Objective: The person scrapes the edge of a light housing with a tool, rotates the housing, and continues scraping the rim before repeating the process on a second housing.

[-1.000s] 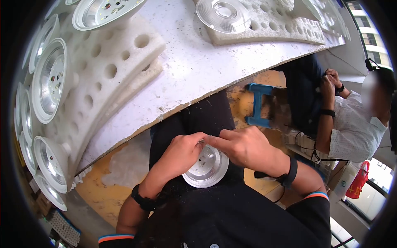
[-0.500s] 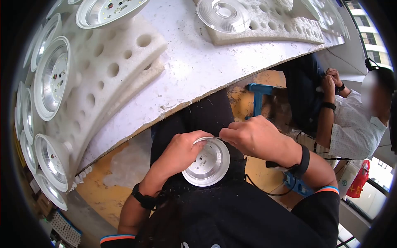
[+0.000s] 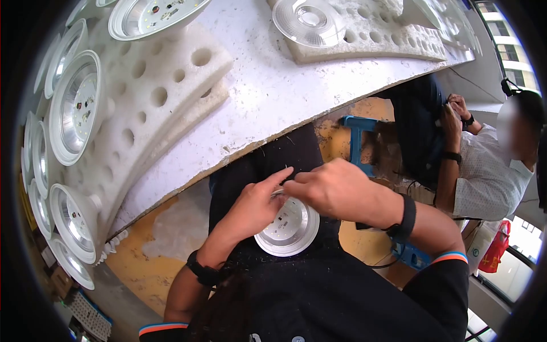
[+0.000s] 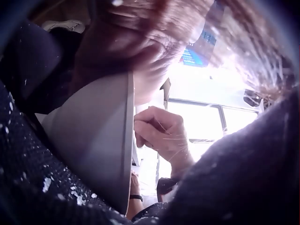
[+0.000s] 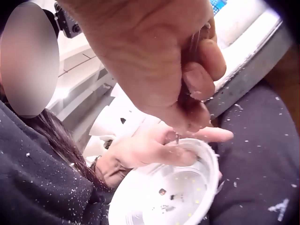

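A white round lamp housing point(image 3: 286, 235) with a small component board inside rests on the person's lap. The left hand point(image 3: 253, 206) grips its far rim, thumb inside, as the right wrist view shows at the housing point(image 5: 185, 197). Just above that rim, the right hand point(image 3: 336, 191) has its fingers curled and pinches something small and thin, hard to make out. In the left wrist view the housing's outer wall point(image 4: 93, 140) hides much of the work, with the right hand point(image 4: 161, 136) beyond it.
Several lamp housings point(image 3: 77, 108) stand in a holed foam block point(image 3: 171, 74) on the white table point(image 3: 256, 85). A clear lens point(image 3: 307, 21) lies on another foam block point(image 3: 364, 48). A blue stool point(image 3: 356, 142) and a seated person point(image 3: 490, 165) are at the right.
The right hand moved out to the right along the rim, then came back left beside the left thumb. The left index finger now points outward; the housing shifted slightly right.
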A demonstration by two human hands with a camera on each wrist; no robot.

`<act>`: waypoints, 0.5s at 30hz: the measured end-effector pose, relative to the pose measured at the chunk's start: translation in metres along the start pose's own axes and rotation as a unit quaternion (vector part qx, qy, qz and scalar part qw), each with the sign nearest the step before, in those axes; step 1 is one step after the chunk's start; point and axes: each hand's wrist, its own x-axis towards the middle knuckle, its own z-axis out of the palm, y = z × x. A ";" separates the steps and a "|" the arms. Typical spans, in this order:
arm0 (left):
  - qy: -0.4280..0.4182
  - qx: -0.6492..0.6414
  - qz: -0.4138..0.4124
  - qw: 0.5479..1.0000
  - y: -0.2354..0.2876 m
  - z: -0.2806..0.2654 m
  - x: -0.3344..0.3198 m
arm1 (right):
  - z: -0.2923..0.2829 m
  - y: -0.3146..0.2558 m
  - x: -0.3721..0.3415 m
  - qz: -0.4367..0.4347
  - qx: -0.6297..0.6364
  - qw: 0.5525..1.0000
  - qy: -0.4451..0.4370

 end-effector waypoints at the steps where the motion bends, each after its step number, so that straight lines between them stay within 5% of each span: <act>1: 0.001 0.016 0.007 1.000 -0.002 -0.003 0.000 | 0.007 0.000 0.003 -0.018 -0.008 1.000 0.008; 5: -0.008 0.014 -0.020 1.000 0.005 -0.003 0.002 | -0.008 0.002 -0.005 -0.003 0.022 1.000 -0.003; 7: -0.017 0.018 -0.033 0.999 0.008 -0.004 0.004 | -0.016 0.007 -0.013 0.045 -0.042 0.993 -0.099; 10: -0.022 0.040 -0.022 0.999 0.000 -0.004 0.004 | 0.000 0.002 -0.004 0.002 0.001 1.000 -0.001; 15: 0.001 0.006 -0.002 1.000 -0.001 -0.005 0.003 | 0.000 0.003 -0.002 0.004 0.004 1.000 -0.004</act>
